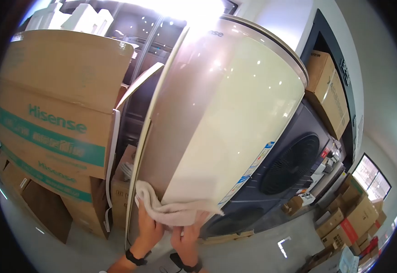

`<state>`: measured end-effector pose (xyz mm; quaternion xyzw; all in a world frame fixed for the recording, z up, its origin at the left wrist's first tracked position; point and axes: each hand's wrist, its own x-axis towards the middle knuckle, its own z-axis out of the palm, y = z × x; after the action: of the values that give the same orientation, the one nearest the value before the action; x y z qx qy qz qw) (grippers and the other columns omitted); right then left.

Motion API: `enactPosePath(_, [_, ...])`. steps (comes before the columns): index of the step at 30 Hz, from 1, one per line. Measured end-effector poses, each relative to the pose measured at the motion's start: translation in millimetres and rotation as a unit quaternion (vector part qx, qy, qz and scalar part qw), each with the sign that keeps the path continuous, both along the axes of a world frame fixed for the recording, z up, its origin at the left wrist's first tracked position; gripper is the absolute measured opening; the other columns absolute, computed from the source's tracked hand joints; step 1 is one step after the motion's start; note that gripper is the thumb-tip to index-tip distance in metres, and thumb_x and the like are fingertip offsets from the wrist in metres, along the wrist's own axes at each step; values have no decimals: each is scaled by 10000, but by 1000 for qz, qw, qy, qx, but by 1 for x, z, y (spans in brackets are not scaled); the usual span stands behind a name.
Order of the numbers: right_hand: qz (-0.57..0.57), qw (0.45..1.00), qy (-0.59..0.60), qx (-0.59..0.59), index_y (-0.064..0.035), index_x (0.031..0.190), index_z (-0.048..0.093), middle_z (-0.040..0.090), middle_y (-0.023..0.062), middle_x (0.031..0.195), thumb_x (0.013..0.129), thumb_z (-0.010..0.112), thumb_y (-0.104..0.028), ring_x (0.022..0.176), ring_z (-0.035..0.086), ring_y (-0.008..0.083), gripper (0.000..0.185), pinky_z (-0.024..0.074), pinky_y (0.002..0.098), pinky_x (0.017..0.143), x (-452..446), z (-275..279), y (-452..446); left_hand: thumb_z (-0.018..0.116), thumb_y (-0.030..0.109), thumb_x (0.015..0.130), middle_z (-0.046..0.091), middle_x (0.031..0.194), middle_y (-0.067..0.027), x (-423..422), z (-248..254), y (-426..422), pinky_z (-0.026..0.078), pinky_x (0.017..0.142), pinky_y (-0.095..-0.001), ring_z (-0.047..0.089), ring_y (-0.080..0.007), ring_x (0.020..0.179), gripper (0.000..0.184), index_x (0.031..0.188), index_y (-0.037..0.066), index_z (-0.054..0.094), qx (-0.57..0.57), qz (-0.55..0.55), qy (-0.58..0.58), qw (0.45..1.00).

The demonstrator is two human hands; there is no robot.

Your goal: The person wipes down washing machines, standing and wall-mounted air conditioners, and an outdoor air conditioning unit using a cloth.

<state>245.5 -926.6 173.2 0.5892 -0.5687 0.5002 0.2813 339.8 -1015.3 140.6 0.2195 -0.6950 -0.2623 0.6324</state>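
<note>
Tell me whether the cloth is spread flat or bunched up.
Bunched, not flat: the cloth shows thick, rounded folds at its upper left.

Towel (pixel 176 215): matt, soft-looking cloth. Tall appliance (pixel 235 113): smooth, glossy. Hisense box (pixel 62 79): matt cardboard. Floor (pixel 262 249): smooth.

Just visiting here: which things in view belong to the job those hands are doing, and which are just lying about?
Part of the job:
- pale cloth, in the left hand and right hand
- tall cream unit, which the cloth lies against

Apparently just lying about:
- Hisense carton
- white foam on top
- dark fan unit
- cardboard boxes near the window
</note>
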Motion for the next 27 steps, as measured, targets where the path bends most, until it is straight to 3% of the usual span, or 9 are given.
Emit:
enactPosePath(5, [1, 998, -66, 15, 83, 1324, 596, 373, 344, 1538, 858, 522, 25, 1420, 281, 627, 475, 202, 688, 1167, -9, -64, 9, 567, 51, 924, 305, 1531, -403, 22, -19, 17, 219, 1203, -536, 293, -567, 1432, 588, 1454, -134, 392, 38, -54, -55, 996])
enactPosePath(8, [15, 994, -101, -42, 86, 1288, 614, 391, 345, 1525, 858, 537, 29, 1400, 321, 623, 440, 233, 682, 1157, 10, 10, 6, 541, 47, 953, 315, 1532, -398, 21, 5, 7, 241, 1199, -511, 293, -563, 1436, 560, 1461, -131, 388, 51, -75, -4, 996])
enactPosePath(10, [24, 993, -112, -41, 70, 1315, 598, 376, 348, 1540, 878, 493, 54, 1466, 251, 567, 450, 201, 631, 1185, 19, 37, 0, 533, 80, 990, 320, 1542, -388, 22, 31, -1, 242, 1206, -482, 290, -544, 1451, 558, 1478, -133, 366, 42, -63, 12, 997])
enactPosePath(14, [-16, 1000, 3, 15, 53, 1359, 574, 363, 345, 1550, 887, 509, 28, 1501, 185, 549, 477, 150, 653, 1195, 20, 22, -8, 610, 149, 962, 309, 1563, -370, 11, 44, -21, 236, 1214, -481, 285, -521, 1468, 669, 1496, -138, 328, 38, -49, 66, 996])
enactPosePath(17, [-27, 997, 45, 58, 36, 1291, 635, 410, 300, 1537, 823, 613, -23, 1439, 295, 584, 472, 155, 724, 1157, 20, -32, -7, 700, 221, 904, 326, 1553, -364, 0, 4, -29, 227, 1218, -489, 304, -514, 1459, 815, 1507, -142, 288, 32, 4, 45, 998])
enactPosePath(20, [2, 995, -3, 97, 28, 1307, 636, 402, 288, 1549, 804, 618, -31, 1441, 299, 576, 506, 153, 733, 1155, 15, -65, 3, 662, 201, 926, 332, 1547, -365, 11, -16, -18, 223, 1220, -496, 309, -522, 1451, 740, 1487, -145, 326, 59, -35, 73, 995])
enactPosePath(21, [-3, 996, 6, 92, 17, 1325, 634, 409, 306, 1537, 798, 606, -16, 1433, 314, 575, 529, 168, 722, 1159, 11, -65, 7, 579, 147, 964, 348, 1527, -373, 13, -38, -22, 230, 1214, -500, 320, -537, 1432, 612, 1458, -149, 370, 35, -38, 19, 998])
enactPosePath(24, [-21, 999, 2, 44, 69, 1328, 586, 363, 381, 1525, 855, 517, 21, 1413, 299, 615, 480, 173, 691, 1175, 1, -31, 7, 493, 87, 987, 344, 1520, -381, 10, -29, -22, 233, 1209, -501, 314, -549, 1423, 515, 1434, -151, 402, 72, -18, 21, 997])
enactPosePath(27, [-26, 999, -21, -13, 19, 1323, 635, 417, 334, 1521, 818, 569, 29, 1427, 324, 573, 509, 172, 694, 1170, 13, 17, -4, 497, 93, 989, 337, 1530, -364, 12, 23, -26, 242, 1203, -505, 318, -540, 1420, 511, 1435, -141, 404, 76, -38, 27, 996])
